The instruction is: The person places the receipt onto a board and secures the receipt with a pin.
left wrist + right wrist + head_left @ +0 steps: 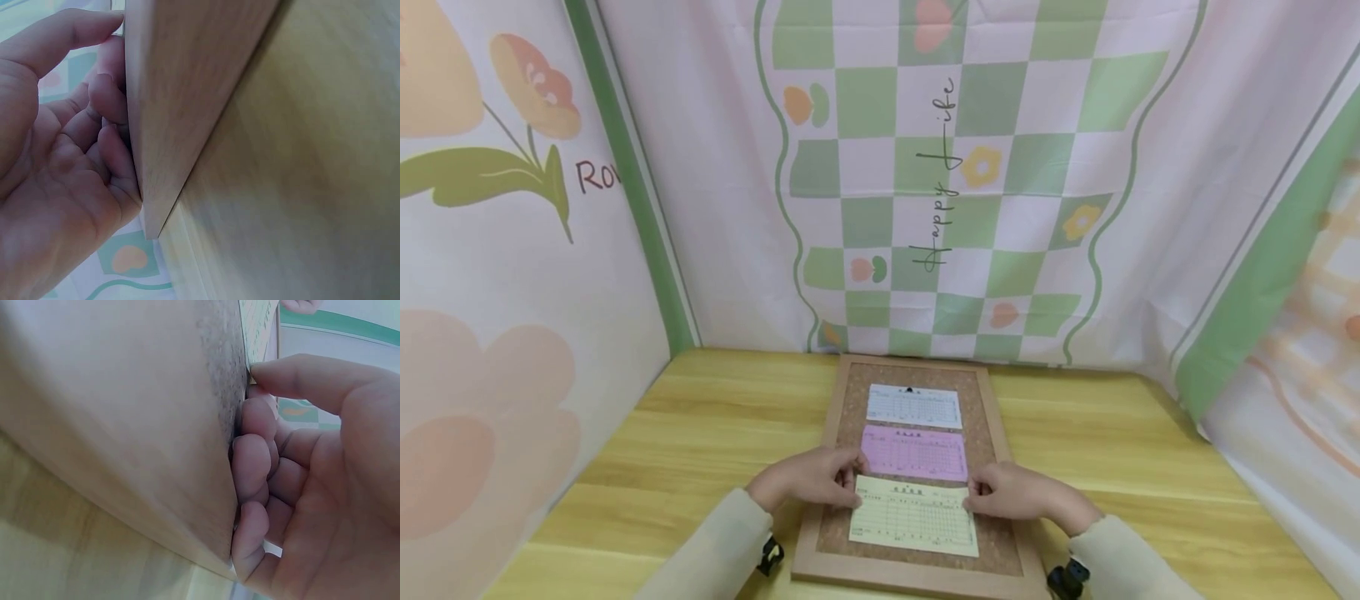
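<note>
A pale yellow printed form slip (913, 518) lies over the lower part of a wood-framed cork board (917, 582). My left hand (816, 477) pinches the slip's upper left edge between thumb and index finger. On the opposite side my right hand (1015, 492) pinches the right edge the same way. In the left wrist view, the curled fingers (111, 100) rest by the board's wooden frame (181, 81). The right wrist view has the other fingers (250, 462) bent against the frame beside the cork. Just above the yellow slip sits a pink slip (914, 454).
A pale blue slip (913, 407) is at the top of the board, with a small black pin (910, 389) at its upper edge. The board lies on a yellow wood-grain table (715, 417), its far end close to a patterned curtain (940, 200).
</note>
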Motion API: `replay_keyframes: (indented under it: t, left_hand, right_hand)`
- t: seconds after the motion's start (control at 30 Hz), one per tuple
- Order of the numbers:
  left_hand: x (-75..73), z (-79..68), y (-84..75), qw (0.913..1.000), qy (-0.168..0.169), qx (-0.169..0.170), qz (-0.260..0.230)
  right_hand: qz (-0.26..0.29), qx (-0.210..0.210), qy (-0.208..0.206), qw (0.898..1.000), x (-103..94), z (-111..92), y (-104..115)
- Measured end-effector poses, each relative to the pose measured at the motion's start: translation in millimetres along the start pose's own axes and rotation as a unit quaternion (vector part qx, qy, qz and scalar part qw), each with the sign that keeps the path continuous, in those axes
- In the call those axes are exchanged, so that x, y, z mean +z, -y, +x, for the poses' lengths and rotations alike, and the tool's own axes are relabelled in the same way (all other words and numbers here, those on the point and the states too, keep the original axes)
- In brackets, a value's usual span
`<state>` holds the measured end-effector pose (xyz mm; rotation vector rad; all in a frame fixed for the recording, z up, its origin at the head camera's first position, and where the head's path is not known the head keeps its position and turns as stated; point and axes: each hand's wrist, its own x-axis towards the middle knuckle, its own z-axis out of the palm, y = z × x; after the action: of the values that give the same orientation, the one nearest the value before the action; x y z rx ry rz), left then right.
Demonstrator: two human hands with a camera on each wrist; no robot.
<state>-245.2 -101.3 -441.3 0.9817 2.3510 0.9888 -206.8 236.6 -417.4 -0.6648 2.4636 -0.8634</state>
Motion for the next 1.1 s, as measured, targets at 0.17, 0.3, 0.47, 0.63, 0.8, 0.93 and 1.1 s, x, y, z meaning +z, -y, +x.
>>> replay_keyframes:
  t: [0.17, 0.3, 0.47, 0.63, 0.8, 0.93, 1.1]
  left_hand:
    - [0.3, -1.0, -0.5, 0.9999, 0.002, -0.005, -0.016]
    - [0.3, -1.5, -0.8, 0.9998, 0.003, -0.005, -0.021]
    - [0.3, -1.5, -0.2, 0.9999, 0.000, 0.002, -0.014]
    - [0.0, -1.9, 1.2, 0.9999, -0.001, 0.010, -0.010]
    - [-0.5, -2.3, 4.3, 0.9997, 0.006, 0.012, -0.022]
    - [-1.3, -3.5, 3.5, 0.9995, 0.012, 0.010, -0.027]
    - [-3.4, -9.0, -0.7, 0.9993, 0.020, 0.004, -0.030]
  right_hand:
    - [-0.001, 0.001, -0.002, 1.000, -0.1, 0.0, 0.4]
    - [0.001, 0.003, -0.005, 1.000, -0.1, -0.1, 0.2]
    - [0.023, 0.008, -0.012, 1.000, -0.5, -0.1, -1.7]
    - [0.045, 0.007, -0.014, 0.999, -1.0, 0.2, -3.5]
    - [0.051, 0.006, -0.013, 0.999, -1.6, 0.3, -3.4]
    - [0.053, 0.004, -0.010, 0.999, -2.4, 1.5, -4.2]
    - [0.052, -0.004, -0.008, 0.999, -2.4, 3.6, -4.7]
